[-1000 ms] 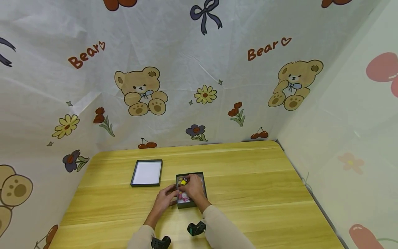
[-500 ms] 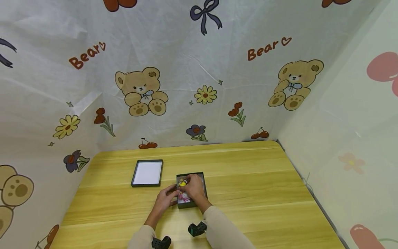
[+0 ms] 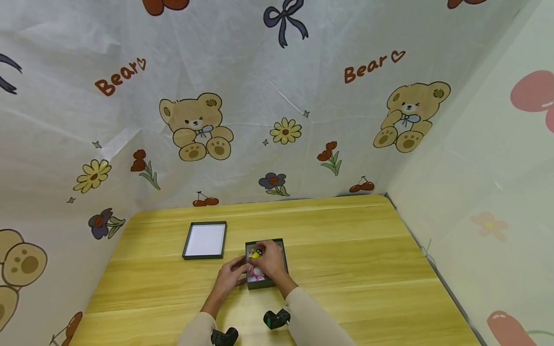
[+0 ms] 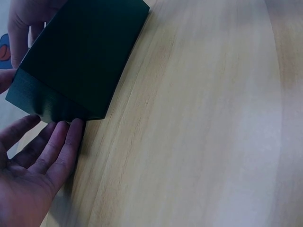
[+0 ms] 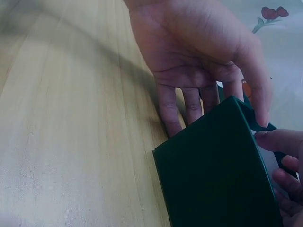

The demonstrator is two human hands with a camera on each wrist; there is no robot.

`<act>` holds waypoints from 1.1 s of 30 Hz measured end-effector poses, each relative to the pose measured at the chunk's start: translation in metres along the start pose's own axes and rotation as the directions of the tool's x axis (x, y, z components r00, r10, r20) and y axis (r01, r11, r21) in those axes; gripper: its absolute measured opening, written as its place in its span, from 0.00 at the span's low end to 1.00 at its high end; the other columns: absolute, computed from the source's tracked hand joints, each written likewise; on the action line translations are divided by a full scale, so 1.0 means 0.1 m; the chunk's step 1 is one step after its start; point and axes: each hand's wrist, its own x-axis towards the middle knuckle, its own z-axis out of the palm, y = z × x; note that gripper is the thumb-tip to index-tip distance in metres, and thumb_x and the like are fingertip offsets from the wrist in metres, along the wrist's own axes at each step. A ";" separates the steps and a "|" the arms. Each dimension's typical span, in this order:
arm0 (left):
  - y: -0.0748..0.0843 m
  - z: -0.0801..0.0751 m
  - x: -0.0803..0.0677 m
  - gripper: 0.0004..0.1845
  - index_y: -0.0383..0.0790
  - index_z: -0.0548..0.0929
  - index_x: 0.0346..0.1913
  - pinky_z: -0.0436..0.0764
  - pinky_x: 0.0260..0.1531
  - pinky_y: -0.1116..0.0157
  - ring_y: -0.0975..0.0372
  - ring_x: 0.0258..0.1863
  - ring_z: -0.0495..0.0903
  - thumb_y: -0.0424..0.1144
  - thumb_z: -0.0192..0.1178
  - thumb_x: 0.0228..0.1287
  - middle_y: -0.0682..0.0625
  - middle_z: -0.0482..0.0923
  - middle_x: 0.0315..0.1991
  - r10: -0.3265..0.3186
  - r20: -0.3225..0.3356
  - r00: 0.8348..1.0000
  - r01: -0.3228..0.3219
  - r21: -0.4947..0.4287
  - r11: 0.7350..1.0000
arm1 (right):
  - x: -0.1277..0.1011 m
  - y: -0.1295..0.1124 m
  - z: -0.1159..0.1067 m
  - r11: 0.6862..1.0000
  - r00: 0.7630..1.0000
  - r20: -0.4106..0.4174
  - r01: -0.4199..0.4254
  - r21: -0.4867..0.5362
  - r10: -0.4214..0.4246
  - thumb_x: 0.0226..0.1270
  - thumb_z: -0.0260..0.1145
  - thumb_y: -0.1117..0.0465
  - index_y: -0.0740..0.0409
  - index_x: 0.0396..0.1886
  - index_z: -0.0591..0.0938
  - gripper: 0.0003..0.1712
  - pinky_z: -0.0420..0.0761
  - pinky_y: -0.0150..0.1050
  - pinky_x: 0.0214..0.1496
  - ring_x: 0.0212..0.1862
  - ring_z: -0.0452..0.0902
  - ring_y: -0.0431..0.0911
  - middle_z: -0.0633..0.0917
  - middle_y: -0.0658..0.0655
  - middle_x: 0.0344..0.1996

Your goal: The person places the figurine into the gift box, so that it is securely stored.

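1. Viewing from the head: left hand (image 3: pixel 228 280) rests straight-fingered against the small dark green cardboard box (image 3: pixel 265 283) on the yellow wooden table (image 3: pixel 346 269); right hand (image 3: pixel 271 262) pinches a small yellow toy (image 3: pixel 254 253) inside.
2. Left wrist: fingers (image 4: pixel 61 146) relaxed, touching the box wall (image 4: pixel 75 61).
3. Right wrist: left fingers (image 5: pixel 189 101) flat beside the box (image 5: pixel 218 175).

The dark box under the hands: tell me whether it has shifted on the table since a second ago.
No. The dark box sits the same gap right of the lid, on the same table plank seams, in the head view.
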 end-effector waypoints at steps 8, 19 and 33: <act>0.00 -0.01 0.00 0.32 0.27 0.69 0.65 0.84 0.43 0.58 0.53 0.50 0.78 0.45 0.62 0.66 0.34 0.75 0.55 -0.001 0.002 1.000 0.001 -0.012 1.000 | -0.02 -0.01 -0.03 0.993 0.999 0.025 0.030 0.119 -0.033 0.47 0.79 0.65 0.64 0.47 0.83 0.25 0.81 0.42 0.42 0.43 0.79 0.53 0.84 0.60 0.41; -0.04 -0.03 0.00 0.35 0.25 0.65 0.67 0.83 0.46 0.58 0.50 0.56 0.76 0.46 0.60 0.68 0.31 0.70 0.62 0.007 0.044 0.999 -0.006 -0.026 1.000 | -0.02 -0.13 -0.08 0.979 0.997 0.064 0.037 0.201 -0.051 0.53 0.75 0.63 0.61 0.49 0.82 0.22 0.81 0.45 0.45 0.48 0.78 0.56 0.83 0.59 0.45; 0.11 -0.24 -0.09 0.33 0.26 0.65 0.68 0.83 0.45 0.51 0.51 0.47 0.79 0.48 0.56 0.71 0.31 0.72 0.59 -0.001 0.040 0.999 0.002 -0.034 0.999 | 0.10 -0.35 -0.02 0.932 0.984 0.164 0.007 0.363 -0.071 0.54 0.75 0.63 0.59 0.56 0.79 0.28 0.81 0.49 0.51 0.53 0.76 0.59 0.79 0.63 0.54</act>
